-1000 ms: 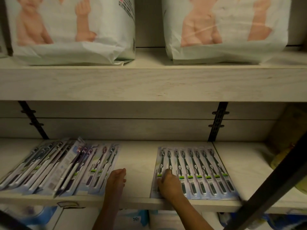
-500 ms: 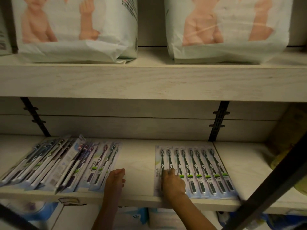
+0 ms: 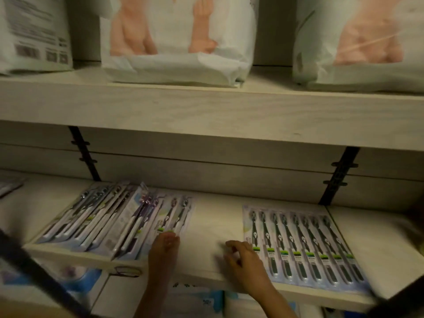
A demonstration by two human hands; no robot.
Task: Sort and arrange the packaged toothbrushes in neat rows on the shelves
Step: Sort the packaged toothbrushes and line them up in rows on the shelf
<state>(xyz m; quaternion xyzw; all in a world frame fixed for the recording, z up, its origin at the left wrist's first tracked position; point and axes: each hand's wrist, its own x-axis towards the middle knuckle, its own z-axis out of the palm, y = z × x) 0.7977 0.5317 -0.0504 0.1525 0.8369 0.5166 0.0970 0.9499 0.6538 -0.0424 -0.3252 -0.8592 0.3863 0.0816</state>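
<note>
Both hands are loose on the lower shelf (image 3: 206, 228), neither one gripping anything. Left hand (image 3: 164, 251) lies flat, fingers together, its fingertips (image 3: 168, 237) touching the near end of the rightmost pack in the left-hand group of packaged toothbrushes (image 3: 119, 216). That group is fanned and overlapping, the packs slanting away to the left, some tilted on edge. Right hand (image 3: 246, 260) is spread, fingers apart and slightly blurred, resting on bare shelf just beside the left edge of the right-hand row of toothbrush packs (image 3: 300, 244). Whether it touches the first pack, hard to say. That row lies flat and tidy, dark-handled brushes side by side with green label bands lined up, brush heads pointing to the back wall. Between the two groups, a bare strip of pale wood. Up above, the upper shelf (image 3: 206, 111) carries diaper packs (image 3: 176, 42), three of them in view. Black slotted shelf brackets (image 3: 339, 175) run up the back wall. A dark bar (image 3: 34, 271) cuts across the lower left corner.
</note>
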